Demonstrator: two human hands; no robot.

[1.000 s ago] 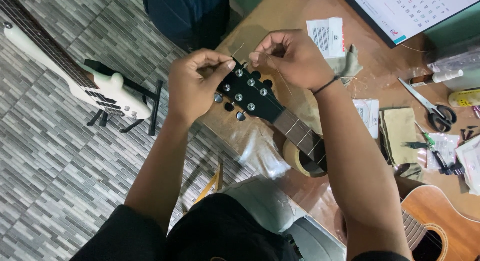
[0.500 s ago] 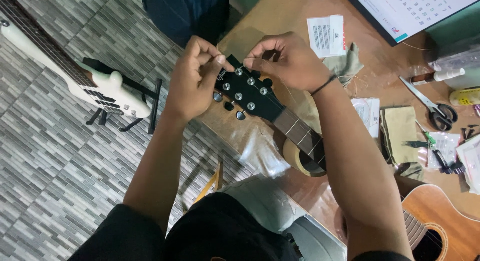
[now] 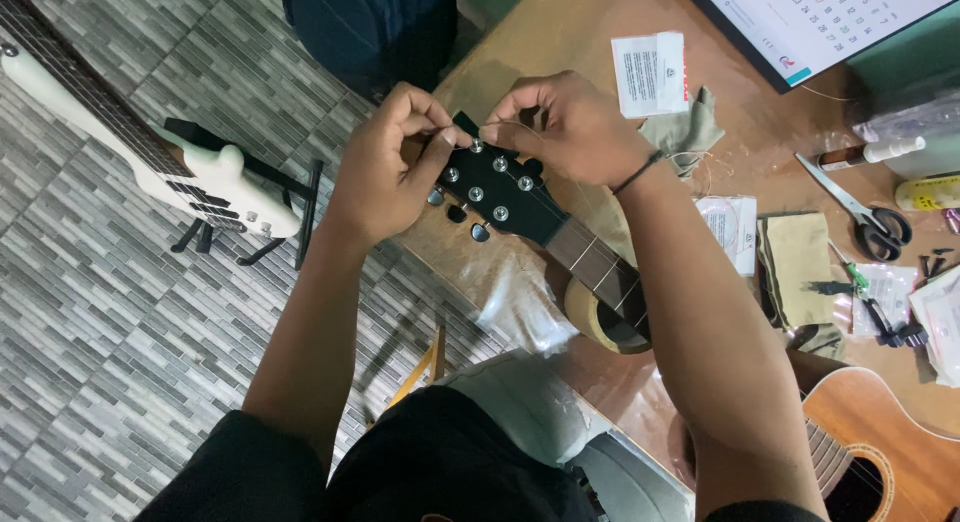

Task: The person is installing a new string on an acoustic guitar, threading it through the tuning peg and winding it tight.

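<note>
**Both hands at the guitar headstock**

The black headstock (image 3: 495, 194) overhangs the left edge of the brown worktop (image 3: 560, 42), neck resting on a tape roll (image 3: 600, 327). The left hand (image 3: 385, 167) is closed, fingertips pinched at the top tuning post (image 3: 477, 145). The right hand (image 3: 565, 127) is curled, pinching a thin string (image 3: 515, 125) just beside that post. Scissors (image 3: 860, 207) lie near the right edge.

White bass (image 3: 190, 182) on black stand (image 3: 270, 222), over grey tiled floor (image 3: 110, 382). On brown table (image 3: 600, 22): scissors (image 3: 860, 212) nr spray bottle (image 3: 870, 154), calendar (image 3: 850, 17) at top edge, white leaflet (image 3: 650, 74) on grey cloth (image 3: 690, 132), olive cloth (image 3: 800, 267), string packet (image 3: 732, 232), tape roll (image 3: 600, 322). Dark bag (image 3: 370, 27) at top.
</note>
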